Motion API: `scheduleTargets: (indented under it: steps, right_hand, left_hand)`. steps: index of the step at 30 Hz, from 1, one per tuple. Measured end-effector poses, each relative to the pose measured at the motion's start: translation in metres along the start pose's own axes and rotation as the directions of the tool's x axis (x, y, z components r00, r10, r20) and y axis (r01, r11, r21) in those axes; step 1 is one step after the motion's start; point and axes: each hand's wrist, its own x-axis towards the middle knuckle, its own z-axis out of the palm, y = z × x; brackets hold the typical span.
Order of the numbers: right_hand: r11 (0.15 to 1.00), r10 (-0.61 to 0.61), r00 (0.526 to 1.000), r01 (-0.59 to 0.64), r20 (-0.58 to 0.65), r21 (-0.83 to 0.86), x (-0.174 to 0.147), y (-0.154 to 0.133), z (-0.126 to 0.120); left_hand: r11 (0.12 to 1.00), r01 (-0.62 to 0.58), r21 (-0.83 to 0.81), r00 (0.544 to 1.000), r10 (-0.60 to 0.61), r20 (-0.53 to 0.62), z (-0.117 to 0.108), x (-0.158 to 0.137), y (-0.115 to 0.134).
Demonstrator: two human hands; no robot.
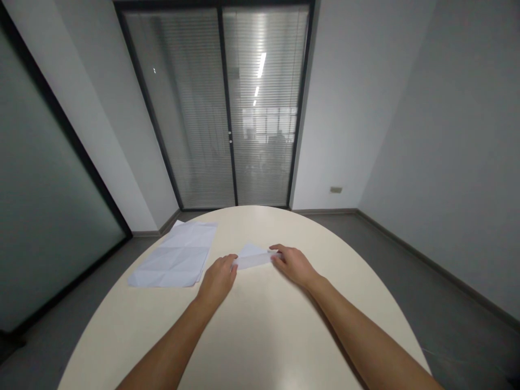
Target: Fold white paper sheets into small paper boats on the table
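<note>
A small piece of folded white paper (254,260) lies between my hands, with a straight band along its near side and a pointed part rising behind it. My left hand (220,277) pinches the left end of the band between thumb and fingers. At the other end, my right hand (296,265) grips the paper, thumb below and fingers above. Both fingertips partly hide the paper's ends. Left of my left hand rests a stack of creased white paper sheets (173,262), apart from the hand.
The round cream table (260,336) carries everything, its curved edge close beyond the paper stack on the left. Behind it stand glass doors with blinds (260,162). A wall socket (336,190) sits low on the right wall.
</note>
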Motion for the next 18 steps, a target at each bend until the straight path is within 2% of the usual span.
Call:
scheduleTargets:
  steps: [13,18]
  right_hand:
    - [0.998,0.067,0.998,-0.067,-0.016,0.007,0.0027,0.0036,0.0071]
    - [0.995,0.093,0.994,-0.094,-0.052,-0.019,0.0023,0.0020,0.0089]
  left_hand:
    - [0.997,0.080,0.009,0.997,-0.080,-0.009,-0.0016,-0.0006,0.0018]
    - [0.998,0.069,-0.001,0.998,-0.069,-0.007,0.0002,-0.0007,0.0023]
